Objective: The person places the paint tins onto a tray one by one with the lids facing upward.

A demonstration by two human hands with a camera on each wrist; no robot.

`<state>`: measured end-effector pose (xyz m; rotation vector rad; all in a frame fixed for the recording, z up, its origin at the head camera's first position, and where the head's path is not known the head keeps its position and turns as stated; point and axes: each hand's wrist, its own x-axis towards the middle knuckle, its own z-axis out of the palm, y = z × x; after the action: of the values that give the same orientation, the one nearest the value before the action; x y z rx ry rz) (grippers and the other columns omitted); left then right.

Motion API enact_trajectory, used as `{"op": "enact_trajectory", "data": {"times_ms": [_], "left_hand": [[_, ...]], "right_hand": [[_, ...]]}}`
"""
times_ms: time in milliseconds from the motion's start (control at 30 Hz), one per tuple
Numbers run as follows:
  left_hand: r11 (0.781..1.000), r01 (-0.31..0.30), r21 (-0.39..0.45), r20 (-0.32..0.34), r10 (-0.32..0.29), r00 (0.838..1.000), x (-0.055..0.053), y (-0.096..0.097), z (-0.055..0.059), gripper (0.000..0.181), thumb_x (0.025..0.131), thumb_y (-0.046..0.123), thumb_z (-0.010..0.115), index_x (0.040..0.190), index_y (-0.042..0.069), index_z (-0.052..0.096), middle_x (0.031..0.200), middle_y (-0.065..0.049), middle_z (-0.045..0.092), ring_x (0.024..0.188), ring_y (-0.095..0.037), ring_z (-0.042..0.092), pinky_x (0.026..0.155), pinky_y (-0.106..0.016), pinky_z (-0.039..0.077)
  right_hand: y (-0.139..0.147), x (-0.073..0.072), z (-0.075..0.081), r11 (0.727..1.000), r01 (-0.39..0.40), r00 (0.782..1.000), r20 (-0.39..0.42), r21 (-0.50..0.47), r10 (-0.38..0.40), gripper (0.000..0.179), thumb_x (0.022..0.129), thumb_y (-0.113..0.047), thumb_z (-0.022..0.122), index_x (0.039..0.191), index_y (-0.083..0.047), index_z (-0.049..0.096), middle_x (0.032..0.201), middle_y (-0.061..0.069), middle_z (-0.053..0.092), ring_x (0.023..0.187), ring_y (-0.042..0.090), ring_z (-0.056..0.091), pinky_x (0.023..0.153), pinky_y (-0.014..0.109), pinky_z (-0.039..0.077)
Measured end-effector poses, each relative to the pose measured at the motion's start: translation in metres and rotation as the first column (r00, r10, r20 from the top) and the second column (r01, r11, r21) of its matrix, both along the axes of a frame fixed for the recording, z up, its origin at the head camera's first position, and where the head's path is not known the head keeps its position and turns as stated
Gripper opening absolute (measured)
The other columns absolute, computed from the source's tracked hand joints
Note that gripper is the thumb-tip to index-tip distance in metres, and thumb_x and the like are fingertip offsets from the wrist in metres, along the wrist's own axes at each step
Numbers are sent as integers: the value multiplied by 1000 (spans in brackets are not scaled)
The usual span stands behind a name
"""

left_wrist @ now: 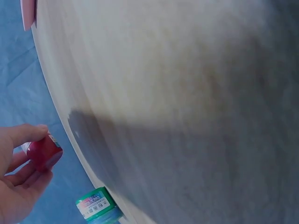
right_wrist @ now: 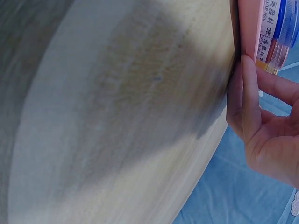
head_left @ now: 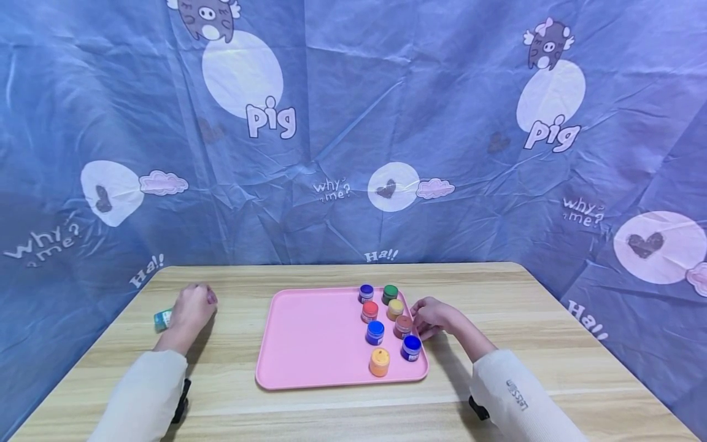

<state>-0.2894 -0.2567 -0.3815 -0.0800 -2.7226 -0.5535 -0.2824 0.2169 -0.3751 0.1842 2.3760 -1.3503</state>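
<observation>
My left hand (head_left: 190, 310) is over the left side of the table, and its fingers and thumb pinch a small red paint jar (left_wrist: 44, 153). Just beside that hand, a green-lidded paint jar (left_wrist: 96, 205) lies on the table; the head view shows it as a teal jar (head_left: 162, 319) partly covered by the wrist. My right hand (head_left: 436, 318) touches the right rim of the pink tray (head_left: 315, 337), fingers fairly straight. Close by its fingertips on the tray stand a brown paint jar (head_left: 402, 327) and a pale yellow one (head_left: 394, 309).
More paint jars stand on the tray's right half: a green jar (head_left: 390, 294), a red jar (head_left: 369, 312), an orange-yellow jar (head_left: 379, 362) and several blue ones, including a dark blue jar (head_left: 411, 348). Behind the wooden table (head_left: 475, 282) hangs a blue printed cloth (head_left: 331, 221).
</observation>
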Motion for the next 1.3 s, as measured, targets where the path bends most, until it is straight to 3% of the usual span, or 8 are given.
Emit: {"op": "enact_trajectory", "data": {"times_ms": [433, 733, 1033, 1300], "left_hand": [[999, 22, 38, 32, -23, 999, 1, 8, 1, 8, 70, -4, 62, 77, -1, 58, 77, -14, 54, 74, -35, 56, 66, -45, 48], [997, 63, 50, -36, -61, 997, -2, 23, 1, 11, 70, -3, 61, 80, -4, 59, 74, -14, 58, 74, -37, 57, 68, -46, 49], [995, 66, 79, -84, -60, 995, -1, 44, 6, 16, 72, -1, 56, 87, -7, 59, 78, -19, 58, 74, -39, 58, 64, -46, 50], [985, 107, 136, -138, -88, 986, -4, 64, 6, 23, 70, 3, 64, 91, -8, 60, 81, -19, 61, 78, -38, 58, 69, -46, 49]], "right_hand": [[0, 1, 0, 1000, -2, 1000, -6, 13, 3, 26, 74, 14, 47, 99, 7, 49, 73, 15, 56, 61, 21, 59, 60, 34, 56], [0, 1, -2, 1000, -8, 1000, -17, 27, 9, 26, 76, 13, 46, 101, 8, 48, 74, 16, 57, 62, 21, 60, 59, 34, 56], [3, -1, -5, 999, -28, 999, -27, 21, 29, 27, 74, 14, 46, 101, 8, 49, 73, 16, 58, 61, 21, 60, 59, 34, 56], [3, -2, -6, 1000, -7, 1000, -23, 25, 8, 27, 74, 14, 46, 101, 8, 49, 75, 17, 58, 61, 21, 61, 59, 34, 56]]}}
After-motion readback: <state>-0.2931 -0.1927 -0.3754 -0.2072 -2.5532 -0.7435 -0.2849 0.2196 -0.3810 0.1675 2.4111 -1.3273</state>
